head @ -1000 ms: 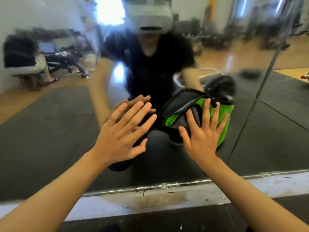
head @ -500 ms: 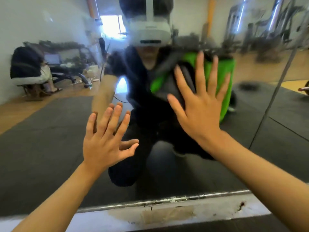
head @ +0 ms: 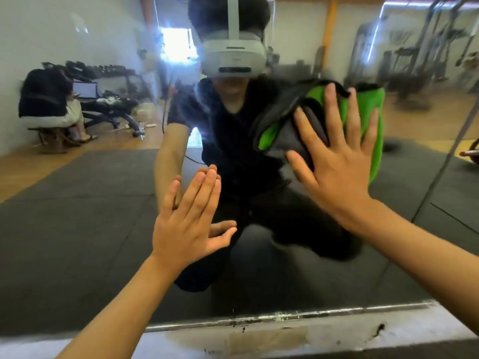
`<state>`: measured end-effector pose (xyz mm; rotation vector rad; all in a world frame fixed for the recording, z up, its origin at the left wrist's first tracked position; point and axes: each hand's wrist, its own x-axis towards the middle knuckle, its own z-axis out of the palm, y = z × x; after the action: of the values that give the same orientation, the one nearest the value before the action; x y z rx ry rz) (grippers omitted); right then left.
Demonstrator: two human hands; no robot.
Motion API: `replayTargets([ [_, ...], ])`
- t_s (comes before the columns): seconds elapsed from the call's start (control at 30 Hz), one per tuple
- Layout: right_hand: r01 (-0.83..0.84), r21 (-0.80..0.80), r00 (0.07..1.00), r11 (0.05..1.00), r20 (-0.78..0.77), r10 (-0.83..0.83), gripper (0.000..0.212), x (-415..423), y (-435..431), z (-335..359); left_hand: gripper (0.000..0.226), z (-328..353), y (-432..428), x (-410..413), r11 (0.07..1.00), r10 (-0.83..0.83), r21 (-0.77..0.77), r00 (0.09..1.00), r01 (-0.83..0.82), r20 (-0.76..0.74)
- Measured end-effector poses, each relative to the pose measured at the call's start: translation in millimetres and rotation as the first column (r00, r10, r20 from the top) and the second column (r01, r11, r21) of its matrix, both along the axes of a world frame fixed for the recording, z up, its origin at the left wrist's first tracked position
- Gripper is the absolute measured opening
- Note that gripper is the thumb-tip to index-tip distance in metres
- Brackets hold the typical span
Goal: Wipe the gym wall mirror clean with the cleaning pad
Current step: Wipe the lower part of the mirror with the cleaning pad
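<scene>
Pad under spread right fingers, pressed flat on mirror.

White walls, dark floor mats, seemingly blurred gym racks.

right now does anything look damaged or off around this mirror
Yes, below the mirror: the white ledge under its bottom edge has a brownish worn patch and a dark chip. Both hands look normal: the right hand presses the cleaning pad flat, the left hand rests open on the glass.
</scene>
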<state>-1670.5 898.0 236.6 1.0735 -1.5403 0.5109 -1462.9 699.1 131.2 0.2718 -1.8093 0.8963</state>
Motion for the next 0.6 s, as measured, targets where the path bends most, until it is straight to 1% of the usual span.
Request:
replayTargets([
  [0.03, -0.004, -0.044, 1.0, 0.999, -0.012, 0.004, 0.056, 16, -17, 24, 0.101, 0, 1, 0, 1.0, -0.008, 0.001, 1.0, 0.008, -0.001],
  [0.07, -0.006, -0.05, 0.999, 0.999, -0.037, 0.004, 0.056, 30, -30, 36, 0.101, 0, 0, 0, 1.0, -0.014, 0.0, 1.0, 0.014, 0.0],
  [0.1, -0.019, -0.023, 0.997, 1.0, -0.072, 0.018, 0.056, 40, -38, 35, 0.101, 1, 0, 0, 1.0, -0.017, -0.002, 1.0, 0.017, 0.001],
  [0.17, -0.037, 0.103, 0.99, 0.994, -0.135, 0.051, 0.055, 41, -37, -3, 0.1, 1, -1, 1, 1.0, -0.024, -0.001, 1.0, 0.024, -0.015],
  [0.23, 0.019, 0.24, 0.973, 0.971, -0.228, 0.038, 0.058, 20, -13, -65, 0.1, 1, -1, 1, 1.0, -0.019, -0.001, 1.0, 0.019, -0.022],
  [0.3, 0.112, 0.354, 0.94, 0.929, -0.34, 0.016, 0.062, -24, 27, -112, 0.1, 2, 0, 1, 1.0, -0.018, 0.003, 1.0, 0.018, -0.012],
  [0.33, 0.136, 0.385, 0.924, 0.913, -0.382, 0.023, 0.063, -48, 48, -121, 0.101, 2, 0, 1, 1.0, -0.015, 0.005, 1.0, 0.015, -0.015],
  [0.4, 0.16, 0.406, 0.909, 0.9, -0.417, 0.026, 0.062, -88, 87, -107, 0.1, 1, 0, 0, 1.0, -0.003, 0.01, 1.0, 0.003, -0.023],
  [0.47, 0.117, 0.334, 0.945, 0.935, -0.328, -0.001, 0.062, -104, 102, -63, 0.1, 0, 1, 0, 1.0, -0.01, 0.013, 1.0, 0.01, -0.021],
  [0.53, 0.089, 0.16, 0.988, 0.983, -0.14, -0.067, 0.06, -86, 80, -15, 0.1, 0, 1, 0, 1.0, -0.023, 0.018, 0.999, 0.023, -0.028],
  [0.6, 0.068, -0.031, 0.997, 0.997, 0.031, -0.067, 0.059, -48, 41, 7, 0.1, 0, 1, 0, 0.999, -0.022, 0.023, 0.999, 0.023, -0.039],
])
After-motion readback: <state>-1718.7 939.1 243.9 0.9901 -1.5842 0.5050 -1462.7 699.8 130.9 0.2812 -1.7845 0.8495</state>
